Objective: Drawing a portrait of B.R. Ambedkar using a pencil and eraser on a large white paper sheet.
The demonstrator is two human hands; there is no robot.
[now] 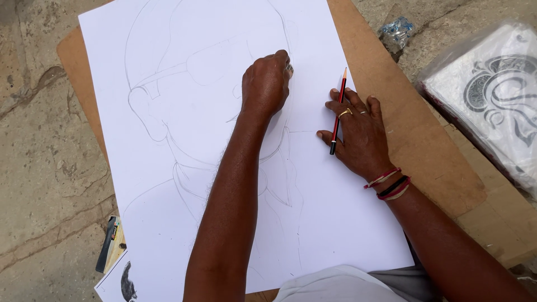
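White paper [168, 184], a large sheet, covers most of a brown drawing board [425, 151] lying on rough stone ground. A faint pencil outline of a head and shoulders fills the sheet, with glasses lightly marked near its top edge.

The left hand [265, 84] is curled into a loose fist and pressed on the upper middle of the sheet, over the drawn face; something small and pale shows at its fingertips, perhaps an eraser, though I cannot tell for sure. It looks as if the line there is being rubbed or corrected rather than drawn.

The right hand [358, 137] lies flat near the sheet's right edge, fingers spread, steadying the paper. A red and black pencil [338, 112] is tucked between its fingers, point towards the sheet's top edge, held loosely and clear of the working spot.

By my judgement, the next stroke would call for the pencil to cross to the face, just left of where it rests.

Off the board's right edge lies a plastic-wrapped black and white print [492, 95], with a crumpled wrapper [396, 31] near the top right corner. A small photograph [120, 279] peeks out at the sheet's lower left corner.
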